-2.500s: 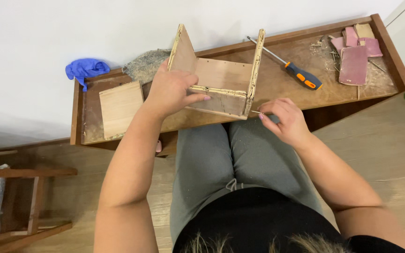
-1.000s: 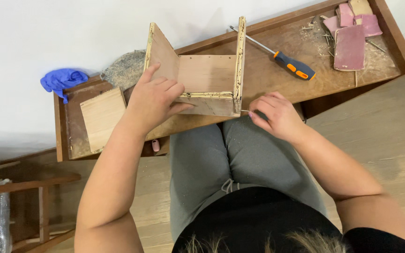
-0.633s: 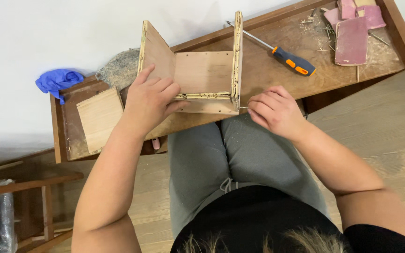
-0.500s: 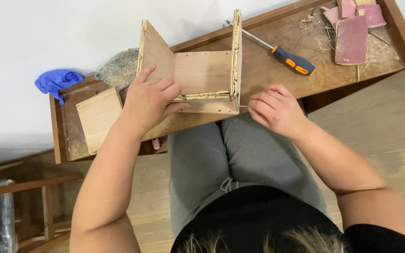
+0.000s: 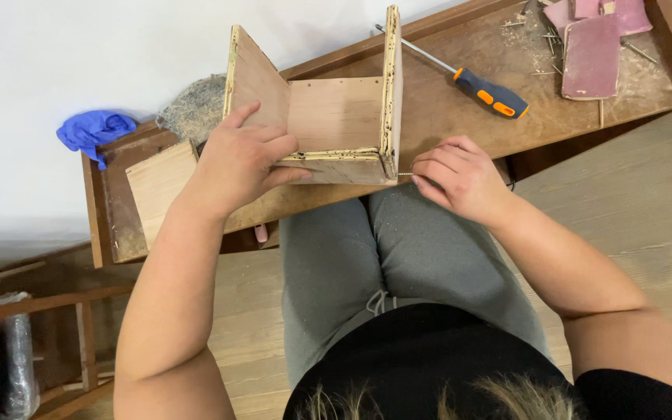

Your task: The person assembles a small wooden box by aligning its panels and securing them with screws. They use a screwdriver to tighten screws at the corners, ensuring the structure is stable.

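The left hand [image 5: 243,159] is clamped on the box [image 5: 336,117] on the counter [image 5: 445,109]; right of its near corner, the right hand [image 5: 456,175] pinches a nail [image 5: 404,174].

White wall [image 5: 79,47], pale plank floor [image 5: 624,210], perhaps a wooden ladder [image 5: 79,350] at left.

Packages, labels, signs, screens: none in view. No printed label or marking can be made out on any surface, and no display of any kind shows. The nearest thing to packaging is a clear plastic wrap [image 5: 17,365], crumpled and upright, at the lower left corner on the floor; its contents cannot be told.
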